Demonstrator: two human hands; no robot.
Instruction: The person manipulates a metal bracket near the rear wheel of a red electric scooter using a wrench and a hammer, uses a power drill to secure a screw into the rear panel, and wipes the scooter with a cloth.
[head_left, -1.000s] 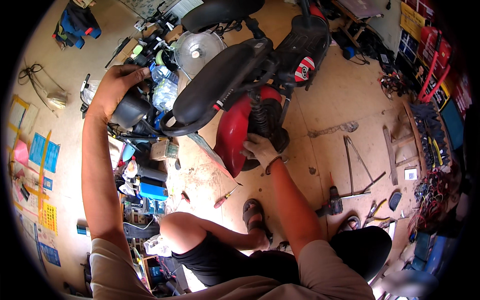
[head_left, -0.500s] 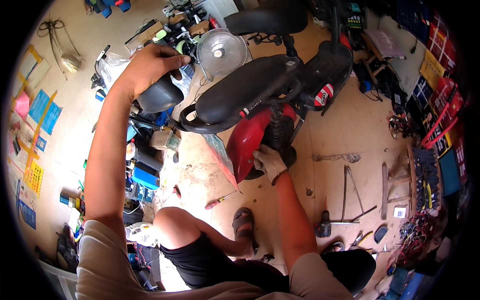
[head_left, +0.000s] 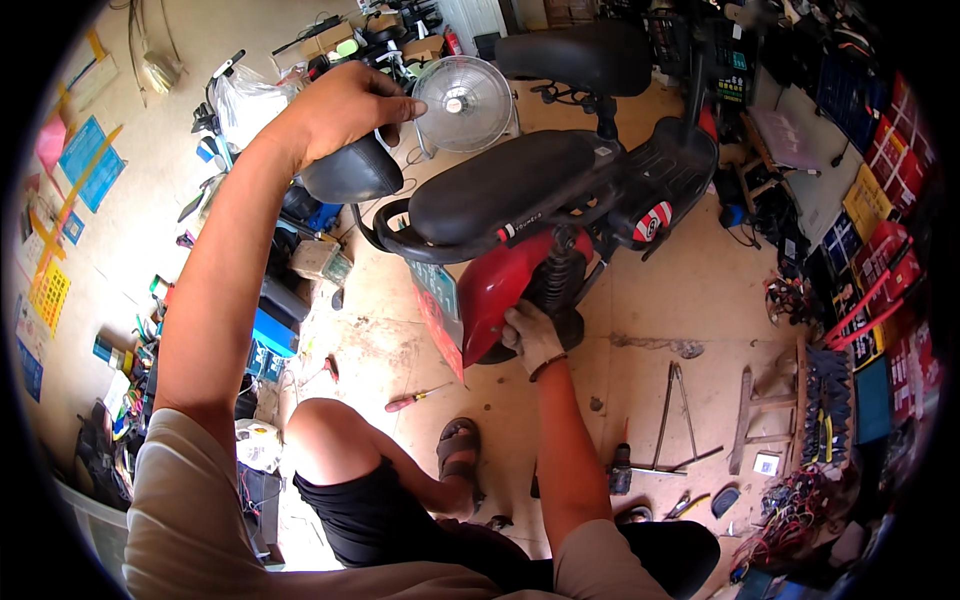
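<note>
A black and red electric scooter stands before me, its long black seat (head_left: 505, 195) above a glossy red rear fender (head_left: 492, 292). My left hand (head_left: 345, 108), bare, lies over the small black padded backrest (head_left: 352, 172) behind the seat. Its fingers bend around the far edge, partly hidden, with the thumb pointing right. Lower down, my right hand (head_left: 532, 338) wears a pale glove and grips the fender's near edge. Beside that hand are a dark coil shock absorber (head_left: 556, 270) and the rear wheel, mostly covered. A printed plate (head_left: 440, 305) hangs at the fender's left.
A round floor fan (head_left: 462, 103) stands beyond the backrest. On the floor lie a screwdriver (head_left: 415, 399), a power drill (head_left: 621, 470) and several hand tools. Boxes and parts line the left wall. A wooden rack (head_left: 795, 405) and tangled wires (head_left: 790, 515) sit to the right.
The whole view has rotated slightly: the scooter and fan appear farther right, the floor tools farther left. Both hands keep their places on the backrest and fender.
</note>
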